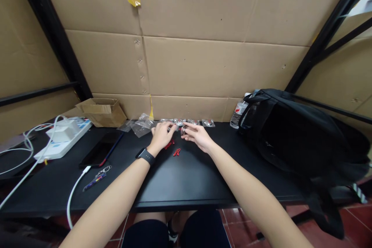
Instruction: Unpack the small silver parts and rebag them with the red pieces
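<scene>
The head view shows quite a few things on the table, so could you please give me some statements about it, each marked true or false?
1. A dark watch is worn on the left wrist. True.
2. The hands are at opposite ends of the table. False: the left hand and right hand are close together near its middle.
3. A looped red piece lies on the table, nearer the person than the hands. True.
4. The backpack is left of the hands. False: the black backpack is to their right.
5. The power strip is black. False: the power strip is white.
</scene>
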{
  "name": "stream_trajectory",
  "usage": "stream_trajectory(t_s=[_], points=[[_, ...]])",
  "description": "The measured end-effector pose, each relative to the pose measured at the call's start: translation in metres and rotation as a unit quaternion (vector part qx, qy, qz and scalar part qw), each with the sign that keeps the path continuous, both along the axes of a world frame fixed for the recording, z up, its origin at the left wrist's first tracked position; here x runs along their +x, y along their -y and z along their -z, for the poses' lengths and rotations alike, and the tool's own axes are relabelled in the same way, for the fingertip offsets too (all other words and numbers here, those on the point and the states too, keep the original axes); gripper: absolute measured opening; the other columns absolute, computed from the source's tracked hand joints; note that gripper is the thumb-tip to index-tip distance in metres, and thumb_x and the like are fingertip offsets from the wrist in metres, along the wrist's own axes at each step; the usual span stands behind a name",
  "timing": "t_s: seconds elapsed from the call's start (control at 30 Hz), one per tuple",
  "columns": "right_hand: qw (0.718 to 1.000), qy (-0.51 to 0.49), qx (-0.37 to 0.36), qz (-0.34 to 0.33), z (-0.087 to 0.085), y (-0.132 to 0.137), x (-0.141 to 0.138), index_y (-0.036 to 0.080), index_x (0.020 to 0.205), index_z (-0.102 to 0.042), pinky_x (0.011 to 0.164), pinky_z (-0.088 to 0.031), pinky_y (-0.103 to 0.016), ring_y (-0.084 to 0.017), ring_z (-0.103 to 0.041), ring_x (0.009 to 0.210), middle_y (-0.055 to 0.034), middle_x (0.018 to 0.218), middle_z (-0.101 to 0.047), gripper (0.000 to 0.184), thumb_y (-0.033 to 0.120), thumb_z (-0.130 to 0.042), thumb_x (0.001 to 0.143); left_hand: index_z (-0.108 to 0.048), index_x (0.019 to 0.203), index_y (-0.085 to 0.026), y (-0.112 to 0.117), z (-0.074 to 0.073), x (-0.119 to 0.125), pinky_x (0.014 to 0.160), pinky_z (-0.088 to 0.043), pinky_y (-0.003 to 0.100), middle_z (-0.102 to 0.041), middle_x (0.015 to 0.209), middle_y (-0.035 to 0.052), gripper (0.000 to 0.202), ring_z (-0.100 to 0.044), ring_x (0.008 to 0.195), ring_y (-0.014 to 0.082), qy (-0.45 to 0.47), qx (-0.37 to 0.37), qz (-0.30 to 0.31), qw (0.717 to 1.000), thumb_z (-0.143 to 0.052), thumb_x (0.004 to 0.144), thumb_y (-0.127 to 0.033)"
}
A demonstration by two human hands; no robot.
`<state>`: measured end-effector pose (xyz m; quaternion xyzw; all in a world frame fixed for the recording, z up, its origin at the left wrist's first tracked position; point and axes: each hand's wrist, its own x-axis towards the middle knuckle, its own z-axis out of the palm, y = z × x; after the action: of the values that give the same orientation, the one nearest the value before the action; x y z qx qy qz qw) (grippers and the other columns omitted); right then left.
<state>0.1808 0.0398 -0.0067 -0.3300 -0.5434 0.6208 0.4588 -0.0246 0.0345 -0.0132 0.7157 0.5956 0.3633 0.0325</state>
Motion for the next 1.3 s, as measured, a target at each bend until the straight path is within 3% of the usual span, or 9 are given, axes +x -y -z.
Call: stream_trajectory(t_s=[0.13,0.27,0.4,0.57,0.7,0.83,0.93,1.1,1.3], points=[[0.998,-0.013,-0.04,0.036,-0.005,-0.005,0.007,0.019,0.133,-0.064,0.075,-0.061,-0.028,-0.016,-0.074,0.078,-0.0083,0.101,-0.074,0.05,0.021,-0.075,0.085,-0.067,0.124,-0.027,-0.005,0.007,-0.014,0.1,-0.036,0.057,-0.061,0.135,0.0151,0.039,-0.044,0.128,0.0392,-0.084,-0.017,-0.14,0.986,-0.051,0.096,-0.049],[0.997,-0.027,-0.005,0.075,-0.008,-0.009,0.013,0.02,0.133,-0.064,0.068,-0.058,-0.023,-0.013,-0.071,0.074,-0.0066,0.102,-0.073,0.066,0.018,-0.086,0.07,-0.068,0.12,-0.021,-0.011,0.014,-0.022,0.097,-0.036,0.06,-0.064,0.131,0.0174,0.038,-0.044,0.126,0.0418,-0.108,-0.067,-0.148,0.981,-0.049,0.096,-0.043],[0.991,-0.017,0.052,0.119,-0.011,-0.011,0.016,0.02,0.131,-0.066,0.06,-0.053,-0.021,-0.011,-0.068,0.069,-0.0044,0.097,-0.072,0.071,0.023,-0.089,0.064,-0.067,0.117,-0.02,-0.008,0.006,-0.022,0.099,-0.035,0.056,-0.066,0.129,0.016,0.03,-0.047,0.126,0.0391,-0.101,0.02,-0.151,0.983,-0.054,0.094,-0.034],[0.975,0.077,0.137,0.158,-0.016,-0.016,0.029,0.019,0.13,-0.067,0.059,-0.052,-0.024,-0.012,-0.066,0.067,-0.0036,0.097,-0.07,0.068,0.031,-0.086,0.066,-0.061,0.127,-0.027,0.001,-0.007,-0.01,0.098,-0.042,0.041,-0.074,0.112,0.0061,0.032,-0.066,0.105,0.0244,-0.073,0.096,0.026,0.992,-0.052,0.097,-0.024],[0.943,0.194,0.223,0.152,-0.012,-0.026,0.044,0.019,0.125,-0.071,0.077,-0.056,-0.031,-0.016,-0.069,0.078,-0.006,0.102,-0.073,0.061,0.03,-0.086,0.067,-0.059,0.131,-0.028,0.002,0.0,0.005,0.092,-0.048,0.032,-0.077,0.1,0.0013,0.039,-0.071,0.096,0.0204,-0.074,0.06,0.186,0.978,-0.06,0.093,-0.021],[0.89,0.306,0.297,0.159,-0.006,-0.034,0.052,0.021,0.123,-0.071,0.082,-0.055,-0.031,-0.016,-0.068,0.079,-0.0068,0.105,-0.073,0.059,0.027,-0.087,0.066,-0.071,0.111,-0.026,0.0,0.011,0.01,0.088,-0.05,0.029,-0.077,0.098,0.0017,0.02,-0.072,0.092,0.0198,-0.122,-0.01,0.277,0.953,-0.064,0.092,-0.028],[0.863,0.362,0.324,0.136,-0.005,-0.033,0.053,0.021,0.123,-0.068,0.074,-0.052,-0.028,-0.014,-0.064,0.071,-0.0031,0.095,-0.073,0.064,0.026,-0.089,0.063,-0.074,0.109,-0.025,0.0,0.014,0.01,0.095,-0.049,0.03,-0.074,0.11,0.0043,0.023,-0.069,0.101,0.0202,-0.147,-0.026,0.31,0.939,-0.06,0.095,-0.038],[0.835,0.435,0.33,0.065,-0.009,-0.027,0.054,0.018,0.093,-0.075,0.063,-0.043,-0.024,-0.014,-0.06,0.063,0.0013,0.069,-0.068,0.035,0.031,-0.089,0.064,-0.072,0.121,-0.033,0.005,0.013,0.01,0.106,-0.041,0.039,-0.065,0.131,0.0051,0.033,-0.058,0.122,0.0248,-0.19,-0.044,0.273,0.942,-0.049,0.1,-0.044],[0.819,0.478,0.317,0.021,-0.006,-0.026,0.052,0.017,0.082,-0.078,0.06,-0.041,-0.025,-0.015,-0.059,0.061,-0.0013,0.067,-0.07,0.033,0.031,-0.092,0.056,-0.067,0.129,-0.042,0.009,0.009,0.011,0.108,-0.037,0.045,-0.059,0.142,0.004,0.036,-0.053,0.13,0.0275,-0.218,-0.092,0.255,0.937,-0.045,0.101,-0.04]])
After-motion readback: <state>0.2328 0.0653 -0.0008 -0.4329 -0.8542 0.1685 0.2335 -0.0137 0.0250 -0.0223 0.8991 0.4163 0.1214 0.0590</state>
